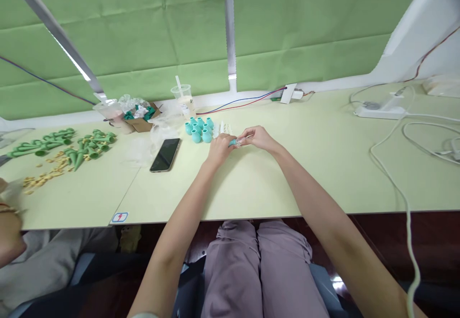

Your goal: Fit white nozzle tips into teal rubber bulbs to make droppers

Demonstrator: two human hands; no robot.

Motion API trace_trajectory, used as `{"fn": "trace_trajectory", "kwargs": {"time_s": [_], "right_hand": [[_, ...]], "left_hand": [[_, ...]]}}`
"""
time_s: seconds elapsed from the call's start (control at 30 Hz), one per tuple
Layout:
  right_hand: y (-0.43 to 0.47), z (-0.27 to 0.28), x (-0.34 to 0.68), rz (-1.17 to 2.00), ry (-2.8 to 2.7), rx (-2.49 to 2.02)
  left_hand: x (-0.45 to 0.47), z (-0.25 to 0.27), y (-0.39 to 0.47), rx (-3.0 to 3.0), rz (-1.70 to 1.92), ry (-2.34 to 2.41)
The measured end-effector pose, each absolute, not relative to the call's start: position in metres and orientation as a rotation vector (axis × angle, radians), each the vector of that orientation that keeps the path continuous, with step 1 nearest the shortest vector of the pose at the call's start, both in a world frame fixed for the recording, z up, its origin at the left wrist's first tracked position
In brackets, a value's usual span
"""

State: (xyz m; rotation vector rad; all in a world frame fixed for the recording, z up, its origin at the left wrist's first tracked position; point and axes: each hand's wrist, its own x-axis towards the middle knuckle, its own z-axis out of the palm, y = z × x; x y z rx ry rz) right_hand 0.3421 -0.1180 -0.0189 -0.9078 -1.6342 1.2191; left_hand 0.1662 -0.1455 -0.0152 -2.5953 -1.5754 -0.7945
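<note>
My left hand (220,148) is closed around a small turquoise piece (233,142), most of it hidden by the fingers. Meeting it from the right, my right hand (259,137) pinches a small clear or whitish bit at the end of that piece; its kind is too small to make out. Just left of my hands stands a group of several turquoise vase-shaped pieces (196,135), with round bodies and narrow necks. Small white parts (223,128) lie in rows behind my left hand.
A phone (165,155) lies left of my arms. Further left are green cone-shaped pieces (94,144), yellow bits (45,178) and a co-worker's arm (10,231). Cups, plastic bags and a small box (143,124) line the back. A power strip (383,111) and cables occupy the right.
</note>
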Motion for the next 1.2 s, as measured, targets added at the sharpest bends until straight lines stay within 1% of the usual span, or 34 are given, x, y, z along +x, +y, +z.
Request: {"fn": "trace_trajectory", "kwargs": {"time_s": [0.13,0.27,0.33,0.5,0.57,0.7,0.8,0.9,1.03,1.2], "right_hand": [[-0.119,-0.019,0.341,1.269,-1.589,-0.867],[-0.118,-0.019,0.337,1.174,-1.617,-0.861],[-0.119,-0.015,0.336,1.120,-1.595,-0.812],[-0.122,-0.007,0.334,1.126,-1.517,-0.736],[-0.123,-0.010,0.329,1.120,-1.579,-0.754],[-0.127,-0.021,0.313,1.095,-1.682,-0.812],[-0.130,-0.023,0.305,1.056,-1.629,-0.811],[-0.129,-0.021,0.303,1.083,-1.532,-0.740],[-0.118,-0.018,0.314,1.091,-1.372,-0.707],[-0.092,-0.028,0.350,0.943,-1.201,-0.901]], "left_hand": [[0.166,-0.017,-0.144,-2.596,-0.886,-1.597],[0.164,-0.017,-0.141,-2.620,-0.977,-1.580],[0.165,-0.015,-0.141,-2.602,-1.172,-1.571],[0.167,-0.011,-0.140,-2.604,-1.953,-1.546],[0.168,-0.012,-0.139,-2.616,-2.143,-1.547],[0.172,-0.021,-0.138,-2.651,-2.249,-1.616],[0.175,-0.026,-0.138,-2.591,-2.251,-1.695],[0.174,-0.025,-0.136,-2.480,-2.243,-1.674],[0.162,-0.014,-0.131,-2.179,-2.393,-1.615],[0.135,-0.007,-0.122,-1.770,-2.506,-1.722]]}}
